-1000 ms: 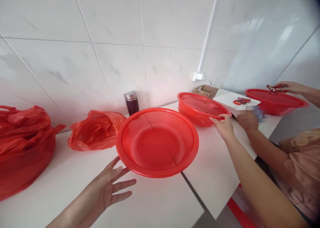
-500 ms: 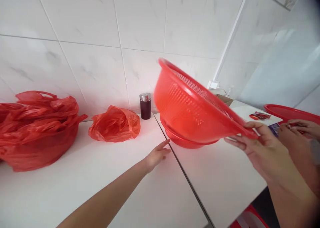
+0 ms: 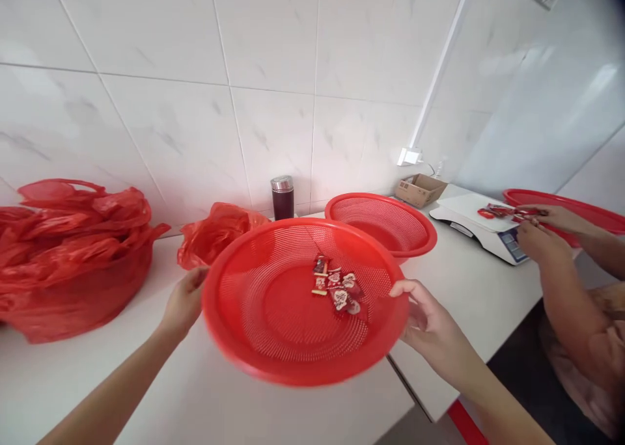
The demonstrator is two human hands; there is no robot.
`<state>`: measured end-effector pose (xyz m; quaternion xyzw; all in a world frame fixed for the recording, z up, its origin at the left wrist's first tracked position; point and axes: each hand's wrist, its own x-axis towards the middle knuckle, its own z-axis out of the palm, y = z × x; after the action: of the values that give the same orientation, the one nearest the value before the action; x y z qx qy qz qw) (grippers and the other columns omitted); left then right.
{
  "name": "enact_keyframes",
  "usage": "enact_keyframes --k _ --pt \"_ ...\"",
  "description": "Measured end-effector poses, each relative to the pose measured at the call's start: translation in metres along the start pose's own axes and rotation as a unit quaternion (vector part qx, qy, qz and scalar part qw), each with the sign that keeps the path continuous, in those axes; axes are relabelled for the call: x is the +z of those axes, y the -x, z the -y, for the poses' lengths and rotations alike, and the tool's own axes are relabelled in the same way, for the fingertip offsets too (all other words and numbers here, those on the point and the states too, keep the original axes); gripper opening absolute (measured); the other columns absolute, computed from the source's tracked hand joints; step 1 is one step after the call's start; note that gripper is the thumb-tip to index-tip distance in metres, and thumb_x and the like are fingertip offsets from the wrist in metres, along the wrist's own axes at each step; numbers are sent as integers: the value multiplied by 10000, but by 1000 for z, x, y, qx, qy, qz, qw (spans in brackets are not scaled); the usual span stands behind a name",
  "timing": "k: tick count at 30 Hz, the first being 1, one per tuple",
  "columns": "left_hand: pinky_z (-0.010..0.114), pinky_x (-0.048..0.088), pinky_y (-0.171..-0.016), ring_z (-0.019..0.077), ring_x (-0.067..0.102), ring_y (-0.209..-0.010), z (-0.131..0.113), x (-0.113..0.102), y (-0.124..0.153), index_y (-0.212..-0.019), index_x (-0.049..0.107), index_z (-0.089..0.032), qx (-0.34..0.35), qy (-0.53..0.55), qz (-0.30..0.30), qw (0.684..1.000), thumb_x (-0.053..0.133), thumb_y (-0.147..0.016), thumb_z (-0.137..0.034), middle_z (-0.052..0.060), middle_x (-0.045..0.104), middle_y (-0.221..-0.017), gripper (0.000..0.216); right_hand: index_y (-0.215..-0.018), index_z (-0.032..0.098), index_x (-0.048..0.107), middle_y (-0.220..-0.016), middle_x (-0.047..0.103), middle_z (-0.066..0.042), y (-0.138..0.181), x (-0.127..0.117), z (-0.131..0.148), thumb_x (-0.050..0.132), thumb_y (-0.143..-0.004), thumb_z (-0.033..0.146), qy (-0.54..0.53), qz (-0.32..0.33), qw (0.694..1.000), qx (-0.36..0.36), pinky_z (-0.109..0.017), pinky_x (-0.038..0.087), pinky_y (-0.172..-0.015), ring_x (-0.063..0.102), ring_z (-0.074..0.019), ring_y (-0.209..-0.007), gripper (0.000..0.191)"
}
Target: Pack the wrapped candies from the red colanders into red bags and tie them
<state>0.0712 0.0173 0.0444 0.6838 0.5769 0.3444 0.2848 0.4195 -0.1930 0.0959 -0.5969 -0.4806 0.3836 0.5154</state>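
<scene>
I hold a round red plastic colander basket [image 3: 273,341] above the white counter [image 3: 146,380] with both hands. My left hand [image 3: 183,302] grips its left rim, fingers curled. At the right rim my right hand [image 3: 424,321] holds the basket, thumb on top. Several small red and white wrapped sweets [image 3: 336,289] lie inside the basket, right of its middle. A second red colander basket [image 3: 381,220] sits on the counter just behind.
Red plastic bags lie at the left: a large heap [image 3: 73,256] and a smaller one [image 3: 215,233]. A dark jar with a metal lid [image 3: 282,198] stands by the tiled wall. At the right, another person's hands [image 3: 541,233] handle sweets over a white scale [image 3: 483,227], beside a cardboard box [image 3: 420,188] and a red tub [image 3: 571,207].
My right hand lifted a basket, tilted it over the other one, and sweets now lie in the basket that I hold level with both hands. My left hand moved to its rim.
</scene>
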Motion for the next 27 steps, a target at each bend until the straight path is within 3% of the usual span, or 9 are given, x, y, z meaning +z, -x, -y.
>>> enact_keyframes --k 3,9,12,14,16,18,21,24,27 --pt "435 499 -882 233 617 -995 11 -12 -12 -1118 604 -148 12 -28 -40 999 545 -906 -303 81 631 -1138 269 -1012 265 486 -1038 641 -20 -4 7 -12 723 -747 396 48 -75 996 -4 -314 508 -784 627 -198 -893 379" --pt "363 455 -954 225 564 -1118 8 -1 -45 -1061 631 -192 86 -99 -60 989 490 -882 -177 73 606 -1214 229 -1074 274 500 -1144 591 -35 -20 17 -49 724 -716 432 106 -205 973 22 -347 520 -825 613 -228 -995 451" --pt "443 468 -948 235 563 -1120 7 8 -68 -1139 602 -171 78 -132 -85 985 549 -903 -260 93 581 -1250 257 -1203 274 480 -1316 497 -71 -25 32 -65 715 -711 471 68 -263 962 -35 -350 534 -831 567 -251 -1107 579" --pt "486 478 -931 255 560 -1127 8 16 -81 -1222 558 -169 62 -154 -92 982 575 -898 -313 110 552 -1288 355 -1360 307 372 -1463 354 -92 -22 49 -75 701 -732 475 9 -289 955 -61 -360 545 -824 552 -259 -1150 728" --pt "488 492 -915 263 562 -1126 11 25 -91 -1279 522 -181 36 -178 -77 980 584 -893 -327 115 530 -1318 417 -1446 353 229 -1507 278 -115 -14 71 -86 678 -763 473 -68 -298 951 -52 -381 562 -790 615 -238 -1055 826" --pt "471 514 -883 254 583 -1087 14 33 -97 -1291 512 -184 -3 -201 -52 978 588 -891 -334 116 538 -1303 435 -1450 356 207 -1456 347 -133 -1 93 -98 641 -802 475 -113 -286 951 -36 -376 574 -731 659 -191 -886 788" --pt "445 530 -848 232 612 -1022 18 33 -102 -1235 550 -166 -54 -228 -16 972 586 -893 -337 105 588 -1220 384 -1309 279 440 -1236 550 -111 16 119 -110 577 -858 458 -64 -229 969 -64 -306 558 -652 633 -155 -751 504" --pt "422 535 -827 215 624 -982 17 20 -100 -1178 583 -159 -52 -238 0 970 580 -898 -341 94 616 -1165 334 -1045 230 590 -919 650 -54 17 133 -103 515 -906 382 20 -100 987 -128 -256 522 -649 607 -141 -694 219" --pt "408 538 -815 206 629 -955 12 5 -90 -1159 592 -160 -2 -231 -11 973 564 -906 -358 88 626 -1140 323 -1018 225 585 -815 656 -19 1 148 -75 485 -914 279 80 53 979 -182 -249 512 -688 609 -134 -701 154"
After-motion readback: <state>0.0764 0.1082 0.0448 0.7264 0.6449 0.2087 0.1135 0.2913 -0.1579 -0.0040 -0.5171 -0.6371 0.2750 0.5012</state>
